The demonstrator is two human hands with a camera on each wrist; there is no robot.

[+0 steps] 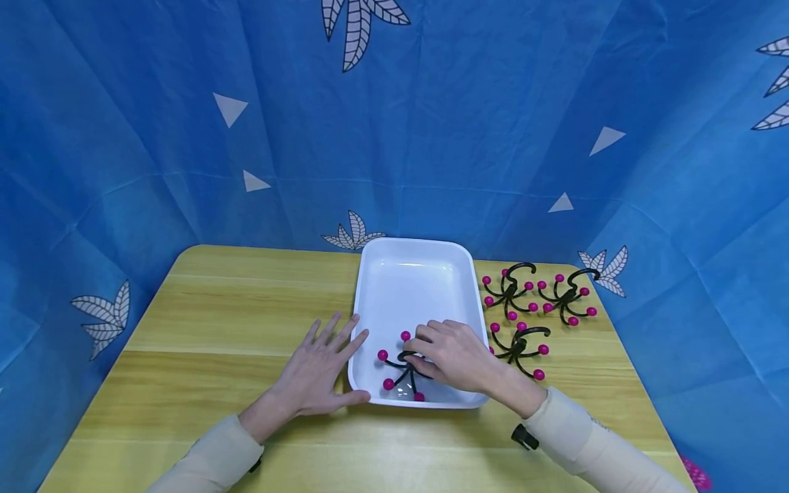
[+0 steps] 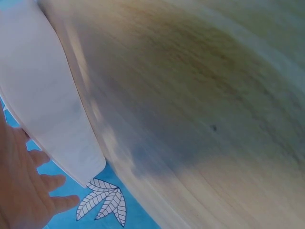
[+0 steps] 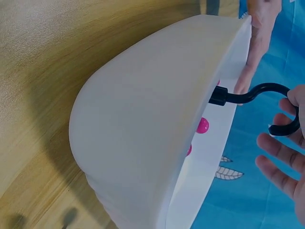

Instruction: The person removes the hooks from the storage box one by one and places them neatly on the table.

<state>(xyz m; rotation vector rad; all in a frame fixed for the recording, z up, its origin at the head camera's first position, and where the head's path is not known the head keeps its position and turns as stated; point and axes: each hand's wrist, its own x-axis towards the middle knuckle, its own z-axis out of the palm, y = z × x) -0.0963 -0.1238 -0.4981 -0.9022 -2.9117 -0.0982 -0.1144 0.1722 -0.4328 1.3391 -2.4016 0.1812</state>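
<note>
A white rectangular tray (image 1: pixel 419 287) stands on the table. Inside its near end is a black swivel hook hanger (image 1: pixel 411 368) with curved arms tipped by pink balls. My right hand (image 1: pixel 456 356) reaches over the tray's right side and holds the hanger by its hook (image 3: pixel 262 88), thumb and fingers around the curve. Some of the arms are hidden under this hand. My left hand (image 1: pixel 317 373) lies spread along the tray's left rim, fingertips right at the edge and the thumb near the front corner. In the left wrist view its fingers show beside the tray's white outer wall (image 2: pixel 52 90).
To the tray's right lie three more such hangers: one at the back (image 1: pixel 510 292), one farther right (image 1: pixel 566 297) and one nearer (image 1: pixel 519 348), close against the rim. Wooden tabletop (image 1: pixel 203 342) extends left. A blue patterned curtain (image 1: pixel 419 137) surrounds the table's back and sides.
</note>
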